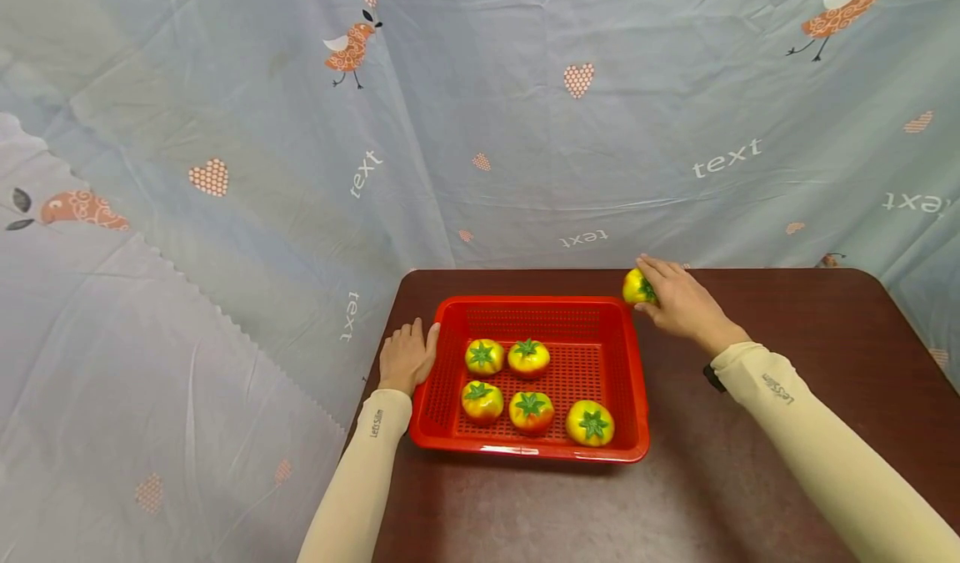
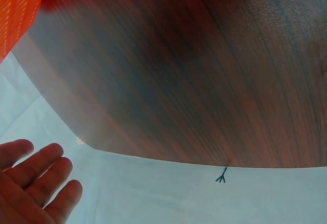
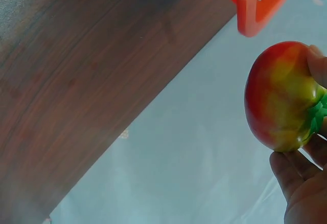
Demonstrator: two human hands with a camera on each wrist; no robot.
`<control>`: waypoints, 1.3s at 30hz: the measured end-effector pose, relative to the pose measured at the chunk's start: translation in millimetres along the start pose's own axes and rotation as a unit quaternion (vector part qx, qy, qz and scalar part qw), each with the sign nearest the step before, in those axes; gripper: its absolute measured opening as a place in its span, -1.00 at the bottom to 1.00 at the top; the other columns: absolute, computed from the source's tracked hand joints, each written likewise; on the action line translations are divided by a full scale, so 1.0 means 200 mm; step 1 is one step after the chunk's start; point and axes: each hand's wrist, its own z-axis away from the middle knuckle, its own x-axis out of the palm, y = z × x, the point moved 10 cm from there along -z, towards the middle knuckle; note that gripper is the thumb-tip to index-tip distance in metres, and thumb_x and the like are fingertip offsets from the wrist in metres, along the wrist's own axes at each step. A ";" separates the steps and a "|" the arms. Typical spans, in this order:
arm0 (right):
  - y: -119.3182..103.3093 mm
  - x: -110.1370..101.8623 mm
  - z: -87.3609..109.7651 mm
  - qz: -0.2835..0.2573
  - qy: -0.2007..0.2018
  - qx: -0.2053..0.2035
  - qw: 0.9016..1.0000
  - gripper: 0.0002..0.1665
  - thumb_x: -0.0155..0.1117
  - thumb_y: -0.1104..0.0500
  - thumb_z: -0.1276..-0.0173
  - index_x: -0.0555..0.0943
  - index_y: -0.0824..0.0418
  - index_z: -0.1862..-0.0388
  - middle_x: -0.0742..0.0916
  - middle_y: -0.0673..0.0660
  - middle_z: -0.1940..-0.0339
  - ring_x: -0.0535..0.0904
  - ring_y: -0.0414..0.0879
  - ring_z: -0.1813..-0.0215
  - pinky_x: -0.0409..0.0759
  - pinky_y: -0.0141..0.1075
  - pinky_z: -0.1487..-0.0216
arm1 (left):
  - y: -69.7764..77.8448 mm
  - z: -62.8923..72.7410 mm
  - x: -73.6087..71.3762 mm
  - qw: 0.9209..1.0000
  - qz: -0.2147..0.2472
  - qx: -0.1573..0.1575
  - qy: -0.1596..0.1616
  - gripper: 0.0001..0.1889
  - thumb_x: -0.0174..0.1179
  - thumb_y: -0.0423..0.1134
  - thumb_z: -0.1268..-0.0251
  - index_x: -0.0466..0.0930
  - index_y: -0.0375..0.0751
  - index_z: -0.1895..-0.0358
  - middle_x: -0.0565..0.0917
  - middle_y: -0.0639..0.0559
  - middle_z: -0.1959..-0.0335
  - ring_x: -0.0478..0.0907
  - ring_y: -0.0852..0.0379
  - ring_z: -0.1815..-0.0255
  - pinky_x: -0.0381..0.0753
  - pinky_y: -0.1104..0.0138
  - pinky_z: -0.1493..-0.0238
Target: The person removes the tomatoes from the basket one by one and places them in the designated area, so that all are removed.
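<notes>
At the far right corner of a red plastic basket (image 1: 528,449), my right hand (image 1: 686,303) grips a yellow-and-red tomato (image 1: 634,286) with a green leafy top. In the right wrist view thumb and fingers hold the same tomato (image 3: 278,96) from its leafy side, beside the basket's corner (image 3: 248,20). Inside the basket sit several similar tomatoes, in a back pair and a front row; one tomato (image 1: 590,423) is at the front right. My left hand (image 1: 405,359) lies at the basket's left rim, its fingers (image 2: 51,183) extended and holding nothing.
The basket stands on a dark brown wood-grain table (image 1: 787,338), near its left edge. A pale blue-grey curtain (image 1: 517,129) with birds, hearts and lettering hangs behind the table and along the left side.
</notes>
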 end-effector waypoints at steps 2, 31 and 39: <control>0.01 0.00 0.00 0.000 0.001 0.000 1.000 -0.12 0.38 0.22 -0.25 0.22 0.49 -0.45 0.37 0.46 -0.42 0.29 0.41 -0.37 0.15 0.24 -0.44 | 0.00 0.00 0.00 1.000 0.000 -0.001 0.001 -0.24 -0.45 0.21 -0.55 0.23 -0.39 -0.43 0.44 -0.37 -0.32 0.39 -0.31 -0.31 0.30 -0.09 -0.38; 0.12 0.16 0.07 0.014 -0.017 -0.001 1.000 -0.16 0.41 0.24 -0.20 0.28 0.59 -0.36 0.39 0.54 -0.37 0.35 0.48 -0.29 0.31 0.22 -0.34 | -0.02 0.00 0.01 1.000 0.011 -0.005 0.002 -0.23 -0.45 0.22 -0.55 0.23 -0.39 -0.43 0.42 -0.36 -0.33 0.37 -0.30 -0.33 0.27 -0.10 -0.39; 0.12 0.24 0.10 0.025 -0.032 -0.003 0.999 -0.18 0.41 0.25 -0.20 0.30 0.59 -0.35 0.40 0.54 -0.36 0.36 0.47 -0.30 0.31 0.22 -0.35 | -0.01 0.00 0.00 1.000 0.011 -0.005 0.006 -0.24 -0.44 0.22 -0.54 0.25 -0.38 -0.42 0.43 -0.35 -0.33 0.38 -0.30 -0.32 0.28 -0.10 -0.40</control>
